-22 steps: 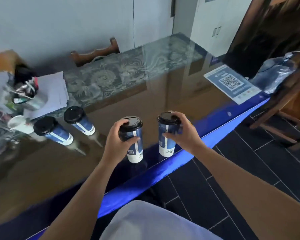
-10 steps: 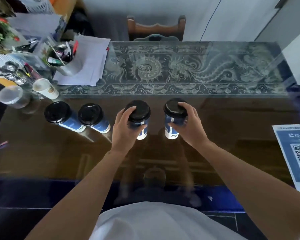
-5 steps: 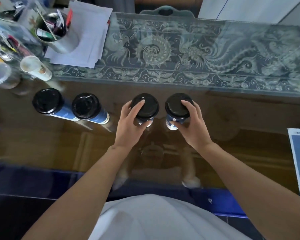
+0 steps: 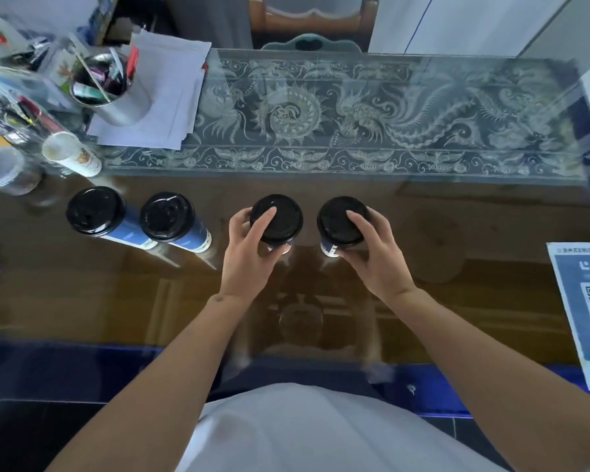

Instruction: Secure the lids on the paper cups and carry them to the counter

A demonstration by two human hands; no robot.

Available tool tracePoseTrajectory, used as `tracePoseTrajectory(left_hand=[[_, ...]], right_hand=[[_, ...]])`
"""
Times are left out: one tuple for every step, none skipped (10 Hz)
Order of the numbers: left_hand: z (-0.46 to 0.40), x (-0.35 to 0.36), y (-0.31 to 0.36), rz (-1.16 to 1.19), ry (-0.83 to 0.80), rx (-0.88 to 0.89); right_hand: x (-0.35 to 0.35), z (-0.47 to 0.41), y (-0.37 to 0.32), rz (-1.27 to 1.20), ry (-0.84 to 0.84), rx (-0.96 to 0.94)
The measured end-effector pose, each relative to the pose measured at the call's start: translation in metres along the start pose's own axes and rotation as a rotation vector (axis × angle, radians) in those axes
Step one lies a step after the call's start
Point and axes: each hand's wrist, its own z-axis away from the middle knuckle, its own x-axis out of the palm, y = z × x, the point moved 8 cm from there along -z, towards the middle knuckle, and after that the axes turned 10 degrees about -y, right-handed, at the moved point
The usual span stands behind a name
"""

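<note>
Head view | left hand (image 4: 249, 253) grip clamped on left cup (image 4: 276, 219) | right hand (image 4: 375, 257) grip clamped on right cup (image 4: 342, 220)

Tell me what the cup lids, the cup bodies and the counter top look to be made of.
Cup lids: likely moulded plastic, black with a soft sheen and raised rims. Cup bodies: printed paper by the look, matte blue with a white band at the base. Counter top: apparently glass over brown wood, since it mirrors the arms and the cups that the hands hold.
</note>
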Motion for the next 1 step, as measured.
tracePoseTrajectory(left_hand=[[0.0048, -0.0032, 0.005, -0.024, -0.019, 0.023]], right_hand=[[-0.0025, 0.0042, -0.0061, 0.038, -0.058, 0.035]])
